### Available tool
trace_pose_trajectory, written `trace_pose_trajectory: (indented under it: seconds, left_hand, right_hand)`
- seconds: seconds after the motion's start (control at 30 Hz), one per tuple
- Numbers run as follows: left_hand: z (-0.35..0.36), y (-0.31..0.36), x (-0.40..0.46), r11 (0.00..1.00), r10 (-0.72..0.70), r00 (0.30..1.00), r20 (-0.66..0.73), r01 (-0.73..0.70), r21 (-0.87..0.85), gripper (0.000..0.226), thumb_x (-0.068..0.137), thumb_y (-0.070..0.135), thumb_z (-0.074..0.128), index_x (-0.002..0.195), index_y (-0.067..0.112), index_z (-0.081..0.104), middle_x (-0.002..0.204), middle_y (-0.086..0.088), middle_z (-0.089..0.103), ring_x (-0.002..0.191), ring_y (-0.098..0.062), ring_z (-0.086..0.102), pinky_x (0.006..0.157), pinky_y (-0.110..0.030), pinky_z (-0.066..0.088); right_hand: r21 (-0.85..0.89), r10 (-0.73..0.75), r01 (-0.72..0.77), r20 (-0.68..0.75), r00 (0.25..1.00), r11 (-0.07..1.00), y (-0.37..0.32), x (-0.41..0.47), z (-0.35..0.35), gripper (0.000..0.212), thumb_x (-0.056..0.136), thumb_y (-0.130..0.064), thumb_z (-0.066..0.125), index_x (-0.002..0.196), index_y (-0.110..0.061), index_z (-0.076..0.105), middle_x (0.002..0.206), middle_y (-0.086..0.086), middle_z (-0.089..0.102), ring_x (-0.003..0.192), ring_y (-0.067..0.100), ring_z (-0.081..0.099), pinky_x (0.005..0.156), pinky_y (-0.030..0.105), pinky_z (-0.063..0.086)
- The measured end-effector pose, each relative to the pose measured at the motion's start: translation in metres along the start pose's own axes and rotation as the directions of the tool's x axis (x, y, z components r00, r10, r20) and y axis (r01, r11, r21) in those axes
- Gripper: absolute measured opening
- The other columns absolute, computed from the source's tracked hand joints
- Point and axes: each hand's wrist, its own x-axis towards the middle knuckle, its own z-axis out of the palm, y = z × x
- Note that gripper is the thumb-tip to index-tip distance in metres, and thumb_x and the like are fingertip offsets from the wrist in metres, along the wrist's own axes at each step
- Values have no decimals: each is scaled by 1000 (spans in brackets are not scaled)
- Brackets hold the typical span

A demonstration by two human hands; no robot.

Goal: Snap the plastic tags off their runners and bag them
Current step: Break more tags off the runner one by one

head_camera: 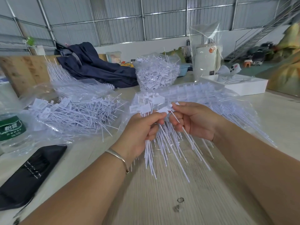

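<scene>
white tags [162, 143] bunched upright, long stems fanning down.

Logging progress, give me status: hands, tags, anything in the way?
Left hand grips tag bundle. Right hand pinches one tag. Loose tags in bag at left. Nothing blocking.

Pale wood-grain table [162, 200]. At left edge, clear water bottle [12, 132] with green label; just beside it, nearer, flat black case [30, 174]. At back, heaped dark navy cloth [95, 65]; to the right, white tray [240, 86] holding grey object, white cylinder [206, 62] behind.
</scene>
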Motion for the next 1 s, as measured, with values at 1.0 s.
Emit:
trace_pose_trajectory:
  seconds: [1.0]
  left_hand:
    - [5,2,6,753,112,984,-136,6,658,24,64,8,75,52,18,57,40,12,47,31,-1,41,32,-12,25]
  right_hand:
    - [-706,-133,-119,-290,948,698,12,10,14,36,78,-3,62,46,-13,46,52,5,44,57,21,41,58,32,32]
